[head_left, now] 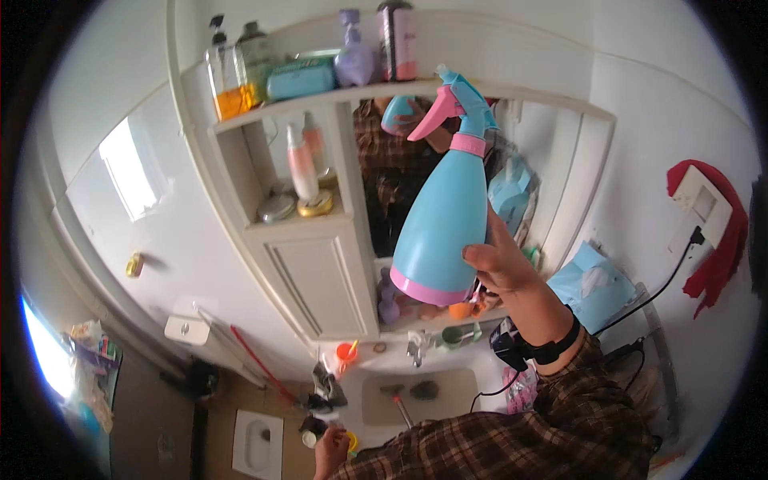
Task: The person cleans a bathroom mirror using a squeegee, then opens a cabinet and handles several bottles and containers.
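I have my right hand [512, 264] raised, fingers clamped on a pale-blue, cone-shaped plastic spray bottle [444, 220] with a pink trigger [434, 114], tilted in the air before the rectangular mirror [384, 196] of the white wall cabinet [316, 276]. My left hand [331, 453] is near the left edge of the white washbasin [486, 372]; from this end I cannot tell whether its fingers are together or apart

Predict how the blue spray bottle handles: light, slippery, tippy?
Probably light enough for one hand: the right hand alone holds up the spray bottle. Its smooth sides may slip if wet. The wide pink base should resist tipping, though a push at the overhanging trigger head might topple it.
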The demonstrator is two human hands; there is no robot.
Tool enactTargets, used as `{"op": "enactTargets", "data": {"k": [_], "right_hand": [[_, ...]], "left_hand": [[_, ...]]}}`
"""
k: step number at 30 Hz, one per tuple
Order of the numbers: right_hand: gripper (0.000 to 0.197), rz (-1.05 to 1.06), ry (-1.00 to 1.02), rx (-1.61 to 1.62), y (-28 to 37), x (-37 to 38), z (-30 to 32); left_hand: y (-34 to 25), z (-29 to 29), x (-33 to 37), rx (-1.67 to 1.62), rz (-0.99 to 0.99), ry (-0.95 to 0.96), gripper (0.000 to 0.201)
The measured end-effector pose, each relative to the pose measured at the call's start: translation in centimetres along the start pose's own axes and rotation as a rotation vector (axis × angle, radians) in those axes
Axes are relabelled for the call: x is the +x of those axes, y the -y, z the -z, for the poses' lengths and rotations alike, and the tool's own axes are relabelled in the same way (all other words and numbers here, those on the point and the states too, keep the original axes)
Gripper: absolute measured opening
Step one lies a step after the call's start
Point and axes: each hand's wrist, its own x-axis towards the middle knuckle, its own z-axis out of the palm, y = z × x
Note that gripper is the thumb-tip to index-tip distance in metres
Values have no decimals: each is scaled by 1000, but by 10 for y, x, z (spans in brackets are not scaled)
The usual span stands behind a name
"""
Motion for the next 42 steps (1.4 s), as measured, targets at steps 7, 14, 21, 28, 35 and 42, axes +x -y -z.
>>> {"op": "enactTargets", "data": {"k": [7, 14, 21, 28, 35, 42], "right_hand": [[97, -188, -2, -214, -36, -20, -12], [100, -191, 142, -339, -88, -51, -35], [100, -368, 306, -317, -144, -93, -65], [103, -459, 399, -479, -188, -119, -85], [101, -388, 347, -699, -227, -158, -97], [84, -346, 427, -732, -243, -179, -97]], "left_hand": [[-35, 5, -12, -9, 53, -63, 27], [-55, 12, -1, -120, -6, -199, 33], [-151, 34, 41, -49, -255, -192, 41], [-173, 15, 65, 16, -263, -299, 62], [-145, -8, 74, -171, -36, -325, 45], [-121, -27, 78, -183, 82, -413, 31]]}}
